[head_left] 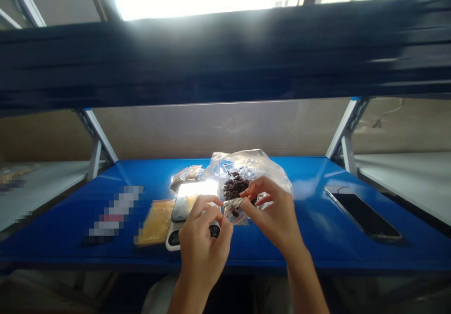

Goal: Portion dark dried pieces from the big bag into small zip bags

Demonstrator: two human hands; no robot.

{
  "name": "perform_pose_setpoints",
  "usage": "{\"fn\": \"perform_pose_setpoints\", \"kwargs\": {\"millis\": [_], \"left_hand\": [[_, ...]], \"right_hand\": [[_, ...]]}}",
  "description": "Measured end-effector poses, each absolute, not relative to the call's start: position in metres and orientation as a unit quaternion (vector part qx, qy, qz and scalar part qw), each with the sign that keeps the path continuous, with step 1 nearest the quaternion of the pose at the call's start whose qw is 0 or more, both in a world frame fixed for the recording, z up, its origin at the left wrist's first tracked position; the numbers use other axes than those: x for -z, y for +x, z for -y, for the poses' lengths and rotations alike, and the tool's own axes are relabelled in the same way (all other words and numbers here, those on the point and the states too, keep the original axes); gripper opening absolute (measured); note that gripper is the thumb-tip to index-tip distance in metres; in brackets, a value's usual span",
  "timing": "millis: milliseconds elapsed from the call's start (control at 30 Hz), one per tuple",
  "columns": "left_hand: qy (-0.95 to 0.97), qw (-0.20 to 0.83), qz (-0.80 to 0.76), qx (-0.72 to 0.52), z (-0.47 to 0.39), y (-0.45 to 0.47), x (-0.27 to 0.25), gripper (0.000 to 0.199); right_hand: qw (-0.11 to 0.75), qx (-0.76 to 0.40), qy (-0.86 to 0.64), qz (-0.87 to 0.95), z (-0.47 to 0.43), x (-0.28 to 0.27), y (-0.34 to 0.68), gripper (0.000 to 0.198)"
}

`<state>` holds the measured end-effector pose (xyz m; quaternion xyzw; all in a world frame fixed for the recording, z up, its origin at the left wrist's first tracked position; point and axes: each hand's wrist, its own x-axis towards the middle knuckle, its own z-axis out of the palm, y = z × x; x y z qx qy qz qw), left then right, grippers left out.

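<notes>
A small clear plastic bag with a few dark bits in it is stretched between my two hands. My left hand pinches its left edge between thumb and fingers. On the opposite side, the thumb and forefinger of my right hand grip the bag's upper edge. Just behind lies a big clear plastic bag, with a heap of dark, crumbly dried pieces in it. Partly covered by my left hand is a white digital scale with a shiny plate; its display cannot be read.
Left of the scale lies a yellowish flat packet. Small filled bags sit behind the scale. A pixelated item is farther left, a phone at right. A dark blue beam crosses above the blue table.
</notes>
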<state>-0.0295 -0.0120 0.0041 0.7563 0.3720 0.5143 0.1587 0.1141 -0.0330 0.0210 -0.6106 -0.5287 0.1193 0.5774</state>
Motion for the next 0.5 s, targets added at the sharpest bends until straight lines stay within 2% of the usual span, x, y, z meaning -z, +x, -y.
{"fn": "perform_pose_setpoints", "kwargs": {"millis": [133,233,300,367,500], "left_hand": [[0.723,0.256,-0.365,-0.528,0.009,-0.029,-0.002,0.024],[0.677,0.329,-0.356,-0.553,0.004,-0.027,-0.001,0.021],[0.656,0.346,-0.352,-0.571,0.001,-0.025,0.000,0.020],[0.654,0.351,-0.342,-0.577,-0.003,-0.021,0.001,0.022],[0.699,0.335,-0.322,-0.544,-0.015,-0.007,0.004,0.027]], "right_hand": [[0.584,-0.186,-0.563,0.554,0.027,-0.018,0.118,0.003],[0.587,-0.267,-0.537,0.544,0.020,-0.009,0.121,0.023],[0.575,-0.331,-0.538,0.520,0.015,-0.002,0.123,0.041],[0.562,-0.381,-0.531,0.507,0.010,0.004,0.125,0.051],[0.581,-0.433,-0.486,0.489,-0.002,0.016,0.133,0.049]]}}
